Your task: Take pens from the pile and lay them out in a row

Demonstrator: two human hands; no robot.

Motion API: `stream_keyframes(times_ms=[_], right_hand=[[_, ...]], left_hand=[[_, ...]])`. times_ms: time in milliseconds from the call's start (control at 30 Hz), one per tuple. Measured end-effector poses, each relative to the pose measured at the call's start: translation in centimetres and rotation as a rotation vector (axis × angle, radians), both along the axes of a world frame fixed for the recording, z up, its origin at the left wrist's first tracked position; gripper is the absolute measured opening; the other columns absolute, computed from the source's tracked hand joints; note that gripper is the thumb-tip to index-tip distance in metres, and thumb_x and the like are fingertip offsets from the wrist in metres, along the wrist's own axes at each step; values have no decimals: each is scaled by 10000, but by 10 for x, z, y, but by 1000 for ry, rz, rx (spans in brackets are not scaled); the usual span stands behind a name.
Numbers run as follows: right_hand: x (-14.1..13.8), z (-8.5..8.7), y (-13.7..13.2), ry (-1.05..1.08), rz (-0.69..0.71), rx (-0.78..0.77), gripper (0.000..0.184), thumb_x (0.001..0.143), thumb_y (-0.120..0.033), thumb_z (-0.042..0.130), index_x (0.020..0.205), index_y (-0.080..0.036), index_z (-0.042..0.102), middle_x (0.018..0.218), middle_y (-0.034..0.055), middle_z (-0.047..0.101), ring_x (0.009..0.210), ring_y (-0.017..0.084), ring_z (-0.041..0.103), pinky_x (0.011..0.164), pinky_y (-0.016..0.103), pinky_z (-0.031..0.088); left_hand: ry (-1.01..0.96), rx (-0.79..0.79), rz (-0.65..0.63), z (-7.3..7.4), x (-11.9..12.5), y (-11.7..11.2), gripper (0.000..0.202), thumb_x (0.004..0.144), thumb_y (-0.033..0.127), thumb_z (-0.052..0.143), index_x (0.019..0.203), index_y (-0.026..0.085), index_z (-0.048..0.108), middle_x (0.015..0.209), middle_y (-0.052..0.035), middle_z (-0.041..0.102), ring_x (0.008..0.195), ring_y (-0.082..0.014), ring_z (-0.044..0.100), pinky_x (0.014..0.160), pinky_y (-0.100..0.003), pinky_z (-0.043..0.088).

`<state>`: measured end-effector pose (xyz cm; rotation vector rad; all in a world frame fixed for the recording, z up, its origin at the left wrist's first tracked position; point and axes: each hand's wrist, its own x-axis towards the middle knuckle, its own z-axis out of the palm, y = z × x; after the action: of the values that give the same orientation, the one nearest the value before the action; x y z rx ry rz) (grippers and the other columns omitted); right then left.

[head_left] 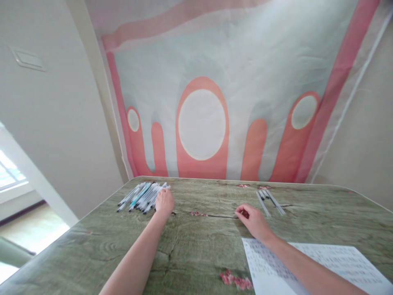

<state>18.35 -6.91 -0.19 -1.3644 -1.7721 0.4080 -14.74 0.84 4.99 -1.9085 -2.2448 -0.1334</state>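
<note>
A heap of pens (143, 198), mostly clear or whitish with dark ends and one or two in teal, lies at the table's far left. Over the heap's right edge is my left hand (165, 201), its fingers curled closed on a pen that they largely hide. My right hand (252, 221) hovers low over the table, right of centre, with thumb and fingers pinched together and nothing visible between them. Just beyond it lies a small group of clear pens (274, 200), roughly side by side and slanting.
A sheet of paper (331, 262) with rows of printed marks lies at the front right, partly under my right forearm. The table (190, 246) has a wood-grain cover with pink blossoms. Behind it hangs a grey and coral patterned cloth (239, 61).
</note>
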Motion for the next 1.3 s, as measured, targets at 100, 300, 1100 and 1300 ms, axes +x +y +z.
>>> stream_keyframes(times_ms=[100, 300, 1100, 1300], right_hand=[[1, -2, 0, 8, 2, 3, 168, 748, -319, 480, 711, -186, 577, 638, 10, 592, 554, 130, 509, 557, 239, 375], [1, -2, 0, 11, 2, 12, 154, 753, -306, 478, 723, -189, 574, 642, 4, 590, 551, 125, 506, 557, 236, 371], [9, 11, 9, 677, 27, -172, 435, 751, -549, 415, 788, -146, 574, 484, -28, 475, 428, 96, 415, 416, 205, 343], [10, 7, 12, 679, -8, -214, 438, 747, -548, 419, 775, -148, 594, 480, -22, 495, 418, 102, 420, 403, 211, 342]], left_hand=[[22, 38, 19, -4, -2, 2, 294, 809, 228, 331, 1027, 98, 479, 1048, -179, 502, 977, -243, 485, 798, -351, 370], [27, 85, 4, -18, -1, 9, 280, 810, 166, 290, 979, 94, 501, 982, -169, 536, 913, -231, 514, 767, -332, 380], [-1719, -769, -473, -15, 226, -51, 360, 677, 473, 531, 640, 115, 508, 575, 3, 503, 436, -33, 368, 419, -173, 229], [-1980, -838, -319, -26, 232, -46, 259, 736, 379, 505, 721, 122, 476, 576, 18, 450, 422, -18, 329, 376, -138, 161]])
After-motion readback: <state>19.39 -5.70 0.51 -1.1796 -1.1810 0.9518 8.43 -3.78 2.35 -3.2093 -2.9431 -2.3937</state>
